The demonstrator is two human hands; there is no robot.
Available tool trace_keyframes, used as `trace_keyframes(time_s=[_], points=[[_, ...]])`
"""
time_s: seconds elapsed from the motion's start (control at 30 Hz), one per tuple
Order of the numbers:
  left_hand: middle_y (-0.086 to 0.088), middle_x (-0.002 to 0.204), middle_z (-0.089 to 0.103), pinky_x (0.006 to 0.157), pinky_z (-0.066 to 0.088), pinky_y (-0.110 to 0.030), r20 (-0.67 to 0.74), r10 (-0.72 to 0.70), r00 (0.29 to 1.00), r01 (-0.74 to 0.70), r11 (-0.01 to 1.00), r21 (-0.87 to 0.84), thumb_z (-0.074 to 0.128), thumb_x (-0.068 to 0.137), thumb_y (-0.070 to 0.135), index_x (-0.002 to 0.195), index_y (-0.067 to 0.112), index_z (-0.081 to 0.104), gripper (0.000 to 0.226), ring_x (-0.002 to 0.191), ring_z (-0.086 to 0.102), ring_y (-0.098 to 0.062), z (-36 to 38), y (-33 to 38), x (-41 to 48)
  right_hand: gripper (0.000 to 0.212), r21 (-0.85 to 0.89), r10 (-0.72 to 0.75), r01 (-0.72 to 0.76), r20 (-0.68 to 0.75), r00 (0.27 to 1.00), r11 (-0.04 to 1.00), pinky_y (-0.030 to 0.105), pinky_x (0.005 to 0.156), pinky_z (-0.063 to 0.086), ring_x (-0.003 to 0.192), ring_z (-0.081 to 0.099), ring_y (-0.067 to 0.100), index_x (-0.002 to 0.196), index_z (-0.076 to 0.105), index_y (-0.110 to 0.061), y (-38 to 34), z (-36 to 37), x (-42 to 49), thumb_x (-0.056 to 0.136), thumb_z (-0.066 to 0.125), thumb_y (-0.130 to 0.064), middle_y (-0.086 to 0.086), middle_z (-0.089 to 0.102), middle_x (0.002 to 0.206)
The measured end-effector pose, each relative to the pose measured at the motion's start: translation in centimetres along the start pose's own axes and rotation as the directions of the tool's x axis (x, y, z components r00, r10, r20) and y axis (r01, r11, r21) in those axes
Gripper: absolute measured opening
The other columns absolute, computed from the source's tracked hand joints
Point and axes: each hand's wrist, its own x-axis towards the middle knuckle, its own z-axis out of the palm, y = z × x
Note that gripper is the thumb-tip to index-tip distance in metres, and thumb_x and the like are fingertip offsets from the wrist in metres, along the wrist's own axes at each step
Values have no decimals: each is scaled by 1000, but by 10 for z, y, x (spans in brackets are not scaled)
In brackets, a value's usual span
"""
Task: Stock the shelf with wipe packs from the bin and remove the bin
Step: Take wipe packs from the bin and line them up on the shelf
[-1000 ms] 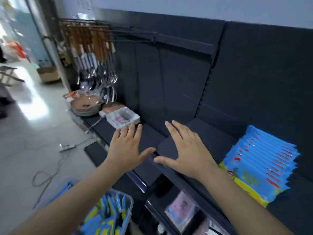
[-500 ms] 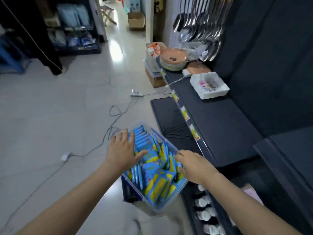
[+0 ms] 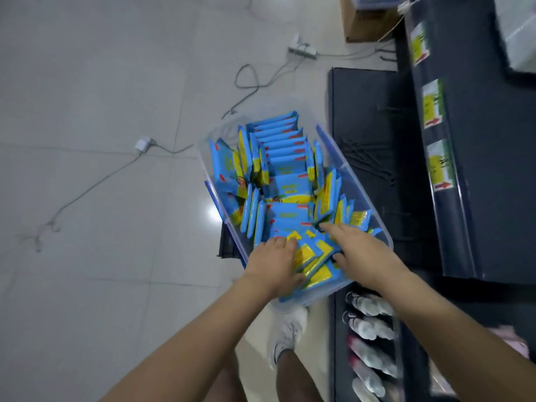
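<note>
Hard to read: blur smears the print on the wipe packs. The white item at the top right is cut off by the frame. What the bin stands on is mostly hidden. The fingertips of your left hand are buried among the near packs, so I cannot tell whether they grip any.

Bin: clear plastic, low down, just beside the dark shelf. Its far wall barely shows against the pale floor. It holds many blue-and-yellow packs, most on edge in rows, with the near ones leaning and jumbled.

Fingers: your left fingers are bent down over the near packs, close together. Your right hand lies across the near right packs with the fingers straight and together and the thumb out against the pack edges. A slanted bunch of packs sits between your two hands, touching both.
</note>
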Motion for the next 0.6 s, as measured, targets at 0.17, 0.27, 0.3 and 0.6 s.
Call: trace_keyframes(time_s=[0.17,0.27,0.3,0.6], points=[[-9,120,52,88,48,-42,138,-31,990,57,980,-191,78,66,45,137,20,32,88,109,53,-30,15,-10,29,48,159,-31,60,-179,983,985,38,86,47,117,49,20,133,42,-24,13,26,9,90,45,-4,-2,54,125],[-3,116,58,87,50,-39,143,-16,990,60,949,-310,79,66,39,134,24,41,80,103,57,-23,3,-28,36,40,218,-57,141,-349,935,966,37,82,46,109,52,22,125,53,-17,13,40,10,89,47,-1,3,60,114],[-1,111,60,85,51,-36,147,-23,989,75,930,-359,78,67,35,132,22,45,75,96,58,-19,-2,-34,37,41,217,-82,175,-380,921,960,37,82,46,108,53,23,124,55,-15,12,44,11,87,49,1,5,61,112],[-9,109,65,87,53,-46,48,-235,971,198,672,-714,67,79,16,116,13,57,39,98,63,-25,-23,-66,50,60,-178,-377,382,63,924,907,35,101,31,122,41,22,133,45,-23,3,56,33,75,55,-10,-1,48,126]])
